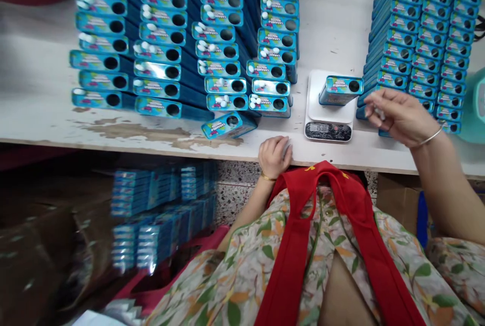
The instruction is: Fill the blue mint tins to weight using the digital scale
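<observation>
A single blue tin (340,89) stood on a small white kitchen scale (329,108) near the front edge of a white worktable (333,28). Its long axis ran down toward the scale plate, leaning a little to the left, and its top face — a bright label with a round black hole at the right end — pointed up at the camera. The label carried two short words in coloured letters; they were too blurred to read. The scale's grey display showed digits that could not be made out.

The right hand (399,113) hovered just right of the tin, apart from it, fingers loosely curled with a few small white pieces (379,112) pinched at the fingertips. A thin bangle circled that wrist. The left hand (275,155) rested on the table's front edge, closed in a fist; what it held, if anything, could not be told.

To the left stood rows of matching tins (170,38), many with white pieces lying on their tops, and one loose tin (227,125) lay tilted in front of them. To the right was a tighter block of tins (424,28). The tabletop was worn bare — brown patches along its front edge. Below it, more blue packs (162,210) were stacked on a speckled floor beside brown cartons.
</observation>
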A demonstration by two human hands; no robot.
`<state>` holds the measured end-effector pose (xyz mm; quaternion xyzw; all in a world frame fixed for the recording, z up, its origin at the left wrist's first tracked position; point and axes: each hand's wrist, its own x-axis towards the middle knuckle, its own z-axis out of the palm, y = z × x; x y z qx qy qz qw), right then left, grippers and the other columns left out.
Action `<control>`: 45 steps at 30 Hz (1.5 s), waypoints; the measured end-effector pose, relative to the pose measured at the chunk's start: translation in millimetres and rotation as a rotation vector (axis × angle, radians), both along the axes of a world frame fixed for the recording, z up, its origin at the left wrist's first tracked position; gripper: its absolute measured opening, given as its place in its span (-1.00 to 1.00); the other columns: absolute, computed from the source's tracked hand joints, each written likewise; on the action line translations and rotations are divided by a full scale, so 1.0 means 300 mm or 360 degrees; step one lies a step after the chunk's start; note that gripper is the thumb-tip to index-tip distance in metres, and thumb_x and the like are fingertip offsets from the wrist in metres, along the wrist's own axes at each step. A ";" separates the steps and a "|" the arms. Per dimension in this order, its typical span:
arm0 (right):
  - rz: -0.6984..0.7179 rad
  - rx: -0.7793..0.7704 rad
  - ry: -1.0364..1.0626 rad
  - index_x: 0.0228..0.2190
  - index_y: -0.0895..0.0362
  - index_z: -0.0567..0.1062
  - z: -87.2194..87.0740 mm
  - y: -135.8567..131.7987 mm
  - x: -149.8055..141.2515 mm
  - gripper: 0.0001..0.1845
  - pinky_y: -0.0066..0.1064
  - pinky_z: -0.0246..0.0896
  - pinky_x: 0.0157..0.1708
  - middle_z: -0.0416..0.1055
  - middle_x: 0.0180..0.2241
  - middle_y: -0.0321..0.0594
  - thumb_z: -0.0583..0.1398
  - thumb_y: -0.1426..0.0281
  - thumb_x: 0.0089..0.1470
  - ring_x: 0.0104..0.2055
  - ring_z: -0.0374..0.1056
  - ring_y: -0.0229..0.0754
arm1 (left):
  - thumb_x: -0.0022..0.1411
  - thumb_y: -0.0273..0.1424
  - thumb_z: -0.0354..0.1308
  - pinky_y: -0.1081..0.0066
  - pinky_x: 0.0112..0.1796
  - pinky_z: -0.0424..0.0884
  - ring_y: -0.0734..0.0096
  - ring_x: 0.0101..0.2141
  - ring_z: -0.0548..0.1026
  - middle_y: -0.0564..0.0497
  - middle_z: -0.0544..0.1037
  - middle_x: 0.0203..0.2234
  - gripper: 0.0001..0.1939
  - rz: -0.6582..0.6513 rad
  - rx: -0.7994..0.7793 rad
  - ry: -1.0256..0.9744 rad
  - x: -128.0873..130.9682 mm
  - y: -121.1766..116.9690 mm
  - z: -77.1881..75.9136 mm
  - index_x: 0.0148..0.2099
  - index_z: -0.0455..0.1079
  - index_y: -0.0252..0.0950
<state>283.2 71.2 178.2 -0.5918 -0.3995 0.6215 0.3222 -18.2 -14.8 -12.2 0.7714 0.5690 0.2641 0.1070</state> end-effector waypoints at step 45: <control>-0.0985 -0.0238 0.1069 -0.39 0.21 0.46 -0.191 -0.212 -0.171 -0.84 -0.56 0.38 -0.45 0.49 -0.39 -0.14 0.13 0.43 0.21 -0.41 0.47 -0.28 | 0.33 -0.20 0.05 0.13 -0.11 0.15 0.19 -0.22 0.35 -0.08 0.47 -0.27 -0.71 -0.0880 0.0380 0.0338 0.279 0.348 0.424 0.02 0.37 -0.18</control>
